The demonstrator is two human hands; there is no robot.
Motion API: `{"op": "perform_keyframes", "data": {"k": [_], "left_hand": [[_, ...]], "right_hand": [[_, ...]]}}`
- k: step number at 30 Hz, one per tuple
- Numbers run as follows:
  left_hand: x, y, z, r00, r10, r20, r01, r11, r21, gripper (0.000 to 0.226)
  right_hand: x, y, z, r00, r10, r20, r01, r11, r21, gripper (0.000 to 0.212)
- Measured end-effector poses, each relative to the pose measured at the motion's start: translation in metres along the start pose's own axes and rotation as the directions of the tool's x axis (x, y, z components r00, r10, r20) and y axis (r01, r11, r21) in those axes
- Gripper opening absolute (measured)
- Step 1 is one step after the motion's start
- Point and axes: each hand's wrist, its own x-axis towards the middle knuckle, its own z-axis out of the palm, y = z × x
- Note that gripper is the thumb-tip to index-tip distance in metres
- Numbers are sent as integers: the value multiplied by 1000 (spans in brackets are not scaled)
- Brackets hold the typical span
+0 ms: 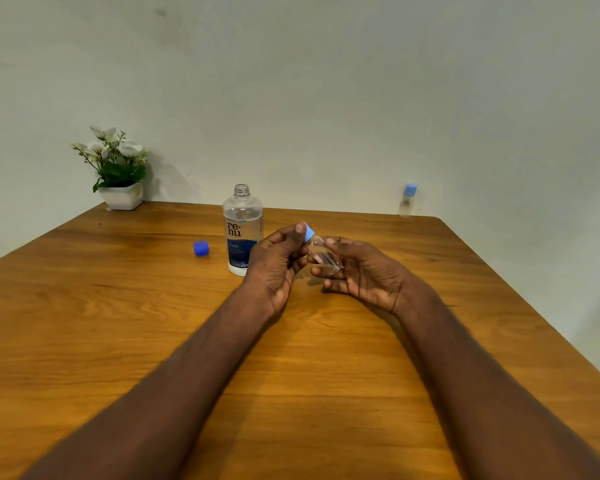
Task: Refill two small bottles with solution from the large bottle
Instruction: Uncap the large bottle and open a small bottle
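Frame centre, above wooden tabletop point(118, 341): right hand point(357, 271) grips small clear plastic bottle point(323, 258), tilted; left hand point(278, 265) pinches its light-blue cap point(309, 233). Step looks like cap-turning; loosening or tightening, cannot tell. Large clear solution bottle point(242, 230) stands uncapped just left; second small capped bottle point(407, 200) upper right.

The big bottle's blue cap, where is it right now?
In the head view the blue cap lies off the bottle on the wooden table, just left of the open large bottle and nearer than the potted plant.
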Motion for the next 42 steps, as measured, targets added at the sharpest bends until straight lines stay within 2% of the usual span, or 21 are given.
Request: {"op": "perform_keyframes", "data": {"k": [3,6,17,22,26,29,32,35,38,42], "left_hand": [[0,0,0,1000,7,12,-7,1000,6,48],[0,-1,0,1000,8,14,-8,1000,12,54],[-1,0,0,999,37,9,-38,987,154,41],[0,-1,-1,996,80,-30,-71,972,222,17],[-1,2,1,972,234,-23,-204,889,410,28],[-3,4,2,969,246,-37,-210,890,405,34],[-2,7,1,963,269,-20,-242,896,372,26],[-1,8,1,932,362,9,-333,847,413,18],[-5,13,4,878,477,26,-442,791,423,19],[-16,29,6,756,646,109,-601,618,508,24]], "right_hand": [[1,0,-2,999,-17,37,15,998,56,45],[2,1,-3,999,-28,43,25,997,77,48],[-1,-1,2,998,-45,-45,48,997,61,41],[-1,-2,3,998,-50,-39,55,992,114,41],[-3,-3,3,996,-86,-9,86,995,46,43],[-4,-3,5,993,-119,-4,119,993,-24,44],[-5,-4,7,993,-119,-24,117,990,-73,47],[-5,-4,7,992,-123,-35,121,991,-62,49],[-6,-3,7,990,-131,-47,129,991,-36,41],[-3,-3,12,985,-147,-89,142,988,-53,39]]}}
